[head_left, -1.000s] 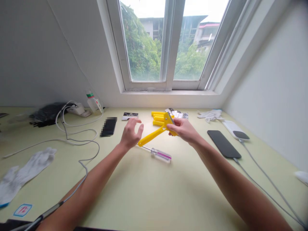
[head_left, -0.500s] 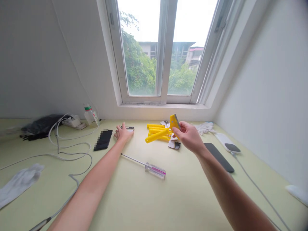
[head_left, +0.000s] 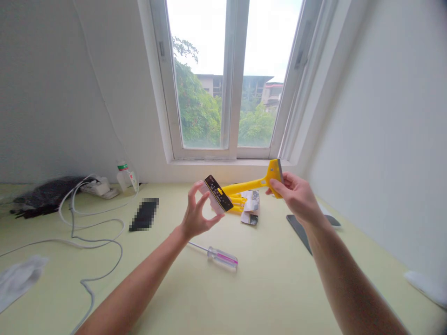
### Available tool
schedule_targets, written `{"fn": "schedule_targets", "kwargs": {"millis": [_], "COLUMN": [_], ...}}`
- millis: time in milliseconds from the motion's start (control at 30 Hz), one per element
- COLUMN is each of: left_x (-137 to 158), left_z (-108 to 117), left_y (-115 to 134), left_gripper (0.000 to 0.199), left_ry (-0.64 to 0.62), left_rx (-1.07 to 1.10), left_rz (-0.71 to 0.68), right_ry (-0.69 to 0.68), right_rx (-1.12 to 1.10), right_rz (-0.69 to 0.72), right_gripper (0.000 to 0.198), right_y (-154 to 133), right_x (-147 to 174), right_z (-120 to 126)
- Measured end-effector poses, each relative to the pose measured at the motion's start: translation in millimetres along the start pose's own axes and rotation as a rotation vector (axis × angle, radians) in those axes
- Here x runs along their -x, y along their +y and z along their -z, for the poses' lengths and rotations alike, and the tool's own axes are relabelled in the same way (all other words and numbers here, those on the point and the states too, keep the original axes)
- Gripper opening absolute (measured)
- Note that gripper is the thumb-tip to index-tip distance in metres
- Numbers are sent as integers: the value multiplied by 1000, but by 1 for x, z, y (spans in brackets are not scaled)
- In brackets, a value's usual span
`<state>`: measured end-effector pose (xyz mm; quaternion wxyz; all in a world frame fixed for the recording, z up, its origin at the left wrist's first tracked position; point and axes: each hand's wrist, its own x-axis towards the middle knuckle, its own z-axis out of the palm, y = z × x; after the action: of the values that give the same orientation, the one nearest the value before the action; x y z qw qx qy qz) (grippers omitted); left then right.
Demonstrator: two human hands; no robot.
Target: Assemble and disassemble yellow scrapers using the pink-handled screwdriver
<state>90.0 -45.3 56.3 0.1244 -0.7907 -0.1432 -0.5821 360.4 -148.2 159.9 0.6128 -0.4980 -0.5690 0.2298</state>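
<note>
Between the thumb and fingers of my left hand [head_left: 200, 211] is a small packaging sleeve [head_left: 217, 193], white with a black printed header and a yellow hole or mark. My right hand [head_left: 298, 195] grips a yellow scraper [head_left: 274, 179] by its head, the metal blade edge facing right. Its handle points left, and the handle's end meets or passes behind the black header; I cannot tell which. Behind, on the table, lie several more yellow scrapers [head_left: 238, 201] with packaging [head_left: 250, 207] around their heads. A screwdriver [head_left: 223, 257] with a clear and pink handle lies nearer to me.
A black phone-like object [head_left: 144, 215] lies left, near a tangle of white cable [head_left: 120, 246], a power strip [head_left: 99, 186] and a bottle [head_left: 125, 177]. On the right is a dark flat slab [head_left: 298, 232]. A white cloth [head_left: 23, 279] lies far left.
My left hand has lifted the packaging sleeve off the table and brought it right, to the scraper's handle. My right hand has moved right with the scraper, its handle now nearer level.
</note>
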Motion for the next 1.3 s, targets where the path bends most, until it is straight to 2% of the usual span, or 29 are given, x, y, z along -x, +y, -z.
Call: {"fn": "schedule_targets", "kwargs": {"millis": [133, 267, 433, 700, 900, 1033, 1167, 1300], "left_x": [-5, -6, -11, -17, -23, -27, -32, -36], "left_z": [4, 8, 12, 14, 19, 23, 29, 35], "left_y": [9, 10, 10, 23, 23, 25, 26, 18], "left_gripper": [103, 99, 98, 102, 99, 96, 108, 110], "left_ry": [-34, -127, -198, -258, -323, -361, -376, -366], "left_rx": [50, 67, 76, 171, -5, -81, 8, 220], "left_rz": [-73, -118, -135, -47, -30, 81, 230, 214], "right_ry": [-116, -131, -150, -191, -156, -182, -145, -123], "right_rx": [-37, -63, -141, -263, -223, -258, -265, -262], "right_rz": [-50, -99, -145, -245, -187, -213, -201, -209], "right_gripper": [36, 38, 38, 34, 35, 36, 36, 35], "right_y": [-4, 3, 10, 29, 19, 14, 18, 19], "right_x": [4, 1, -5, -9, 6, 14, 12, 9], "right_z": [-6, -11, -5, -17, -37, -50, -50, -45]}}
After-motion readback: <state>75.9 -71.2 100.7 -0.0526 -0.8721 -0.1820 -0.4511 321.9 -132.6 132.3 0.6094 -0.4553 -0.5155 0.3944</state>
